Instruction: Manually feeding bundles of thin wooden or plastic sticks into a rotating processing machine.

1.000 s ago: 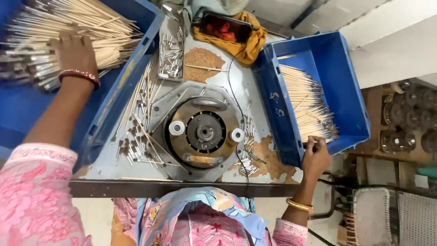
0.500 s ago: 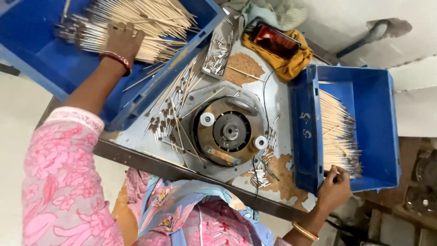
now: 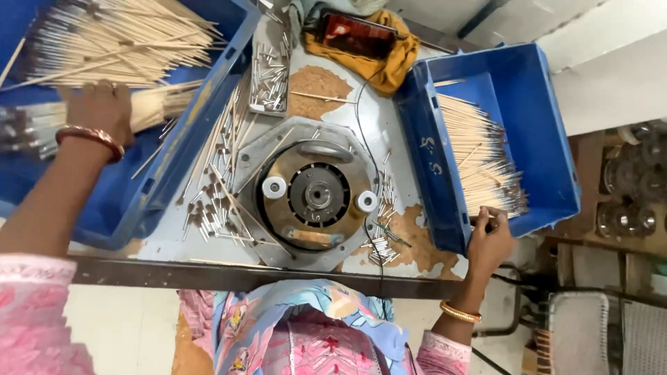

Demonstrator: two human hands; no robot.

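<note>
Our left hand (image 3: pixel 101 111) presses flat on thin wooden sticks (image 3: pixel 118 35) in the far-left blue plastic bin (image 3: pixel 177 160); our right hand (image 3: pixel 490 239) pinches sticks at the right blue crate (image 3: pixel 549 139); loose sticks could spill.

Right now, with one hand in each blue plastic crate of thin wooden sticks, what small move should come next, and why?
Probably close the left hand on a few of the thin wooden sticks beneath it in the left blue crate. The right hand sits at the stick pile's end in the right blue crate, apparently setting sticks down, while the round metal fixture between them is free.
</note>
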